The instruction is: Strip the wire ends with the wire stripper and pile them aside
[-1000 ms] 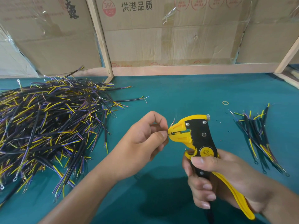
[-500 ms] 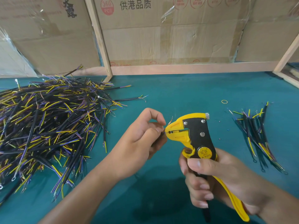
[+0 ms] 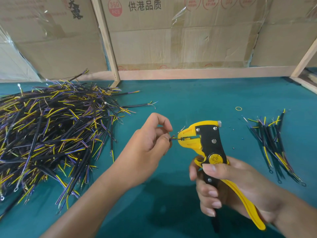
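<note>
The wire stripper (image 3: 208, 148), yellow and black, stands nearly upright above the teal surface (image 3: 197, 100), its long axis running from the handles at lower right up to the head. The yellow jaws point left, toward the left hand, and are closed on the tip of a wire (image 3: 173, 139) whose purple and yellow cores lie roughly level, running left to right into the jaw slot.

The left hand (image 3: 145, 148) pinches that wire between thumb and forefinger just beside the jaws, the other fingers curled loosely above. The right hand (image 3: 228, 184) wraps round the stripper's handles, the thumb lying across the black body just under the round yellow pivot badge, the fingers folded over the black handle, and the yellow handle passing out below the palm toward the lower right.

A large heap of wires (image 3: 48, 134), black-sheathed with yellow and purple cores, lies on the surface at left. A small pile of wires (image 3: 272, 146) lies at right, well apart from the stripper, its strands running roughly front to back. A yellow rubber band (image 3: 238, 108) lies on the surface near it. Cardboard boxes (image 3: 171, 31) stand behind.
</note>
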Demonstrator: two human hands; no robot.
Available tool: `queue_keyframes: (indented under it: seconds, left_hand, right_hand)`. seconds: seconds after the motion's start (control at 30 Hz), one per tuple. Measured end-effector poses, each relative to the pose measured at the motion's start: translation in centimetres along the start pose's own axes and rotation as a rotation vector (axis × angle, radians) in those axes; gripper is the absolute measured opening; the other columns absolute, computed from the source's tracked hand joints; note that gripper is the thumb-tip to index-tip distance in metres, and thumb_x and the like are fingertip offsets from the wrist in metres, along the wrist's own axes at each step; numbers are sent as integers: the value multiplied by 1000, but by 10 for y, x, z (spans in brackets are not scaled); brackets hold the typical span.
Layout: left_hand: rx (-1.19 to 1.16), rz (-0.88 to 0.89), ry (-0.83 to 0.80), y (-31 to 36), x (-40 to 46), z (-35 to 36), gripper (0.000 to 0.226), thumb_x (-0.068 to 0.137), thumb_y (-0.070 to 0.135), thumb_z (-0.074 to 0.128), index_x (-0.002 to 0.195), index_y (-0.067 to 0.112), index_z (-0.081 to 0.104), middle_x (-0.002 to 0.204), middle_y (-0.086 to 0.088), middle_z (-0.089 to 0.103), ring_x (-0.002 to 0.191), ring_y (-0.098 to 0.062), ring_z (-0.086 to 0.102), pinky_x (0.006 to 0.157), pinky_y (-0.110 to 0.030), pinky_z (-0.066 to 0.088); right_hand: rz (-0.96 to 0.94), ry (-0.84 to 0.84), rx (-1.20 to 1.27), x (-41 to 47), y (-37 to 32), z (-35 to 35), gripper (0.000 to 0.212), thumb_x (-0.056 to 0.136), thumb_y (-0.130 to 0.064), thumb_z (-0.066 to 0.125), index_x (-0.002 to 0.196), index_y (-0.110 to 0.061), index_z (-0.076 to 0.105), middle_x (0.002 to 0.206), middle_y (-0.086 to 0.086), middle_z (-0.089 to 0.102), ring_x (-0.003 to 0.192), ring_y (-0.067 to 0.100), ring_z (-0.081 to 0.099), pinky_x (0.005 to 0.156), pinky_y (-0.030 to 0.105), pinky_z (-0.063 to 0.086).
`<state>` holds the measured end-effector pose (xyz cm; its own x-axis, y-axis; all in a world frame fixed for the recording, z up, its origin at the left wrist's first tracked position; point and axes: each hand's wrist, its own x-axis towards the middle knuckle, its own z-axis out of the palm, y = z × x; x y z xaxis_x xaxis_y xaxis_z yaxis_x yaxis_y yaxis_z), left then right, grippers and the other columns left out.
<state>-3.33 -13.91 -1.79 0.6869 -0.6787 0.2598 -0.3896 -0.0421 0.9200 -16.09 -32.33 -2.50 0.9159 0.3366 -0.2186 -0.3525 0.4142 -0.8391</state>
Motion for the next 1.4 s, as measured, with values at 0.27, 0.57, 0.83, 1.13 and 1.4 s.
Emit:
queue_keyframes:
  seconds: [0.27,0.57,0.83,1.13,1.4]
  left_hand:
    - [23,74,15,-3,0,1,8,91,37,42,98,37,46,65,6,47,64,-39,36,54,-43,38]
    - [121,132,34,-5,1,0,11,98,39,44,107,33,44,77,-8,51,71,-39,41,65,-60,43]
    - [134,162,-7,-4,-1,-1,9,99,35,42,107,32,44,76,-10,52,69,-36,42,63,-49,36]
    - [133,117,1,-3,-1,-1,10,95,38,43,104,35,45,71,-9,49,65,-41,40,61,-57,40]
    - [130,116,42,-6,1,-4,10,93,38,43,102,35,46,65,-6,45,63,-40,38,59,-54,38]
  right_hand:
    - [10,2,12,-2,-1,2,35,81,-34,80,94,-5,66,63,9,38,51,22,40,57,38,43]
    - [-24,12,-5,-1,-1,3,42,76,-36,85,96,-4,67,64,11,40,53,23,41,58,39,44]
    - [-6,99,-68,-3,-5,7,35,75,-35,80,87,-5,66,59,9,33,46,21,34,50,34,40]
    - [-3,144,-119,-5,-7,5,37,76,-39,78,87,-5,65,55,5,30,39,17,29,45,27,36]
    - [-70,110,-23,-1,-7,-5,40,73,-36,84,93,-6,67,60,9,38,47,21,38,50,36,43]
